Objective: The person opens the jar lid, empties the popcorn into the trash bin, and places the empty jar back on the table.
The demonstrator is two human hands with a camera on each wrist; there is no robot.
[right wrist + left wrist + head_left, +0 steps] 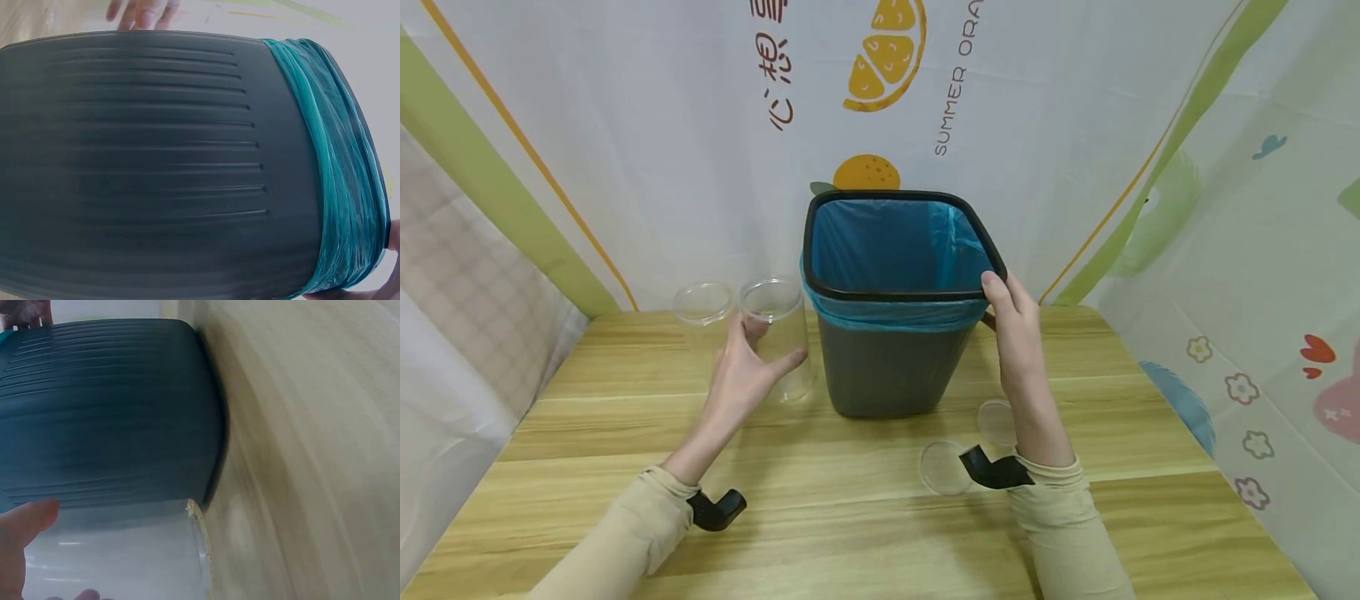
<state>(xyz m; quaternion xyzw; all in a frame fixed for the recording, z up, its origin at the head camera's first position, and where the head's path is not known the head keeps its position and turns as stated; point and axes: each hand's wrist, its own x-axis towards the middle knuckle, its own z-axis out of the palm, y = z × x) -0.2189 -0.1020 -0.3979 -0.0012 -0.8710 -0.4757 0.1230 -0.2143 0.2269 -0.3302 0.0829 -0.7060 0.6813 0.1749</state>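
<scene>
A dark grey trash can [891, 371] with a blue bag liner [902, 315] folded over its top stands at the table's back. My right hand [1018, 333] grips the can's black rim at the right front corner, thumb on top; its fingertips also show at the rim in the right wrist view. Left of the can is a clear plastic jar [786, 387] without a lid. My left hand [747, 367] holds this jar from the front, thumb on its right side and fingers round the left. A second clear jar [702, 302] stands just left, partly behind that hand.
Two clear round lids [945, 468] lie on the wooden table [850, 533], close to my right forearm. Behind the table hangs a printed white curtain [700, 167], and another patterned cloth [1262, 333] hangs at the right.
</scene>
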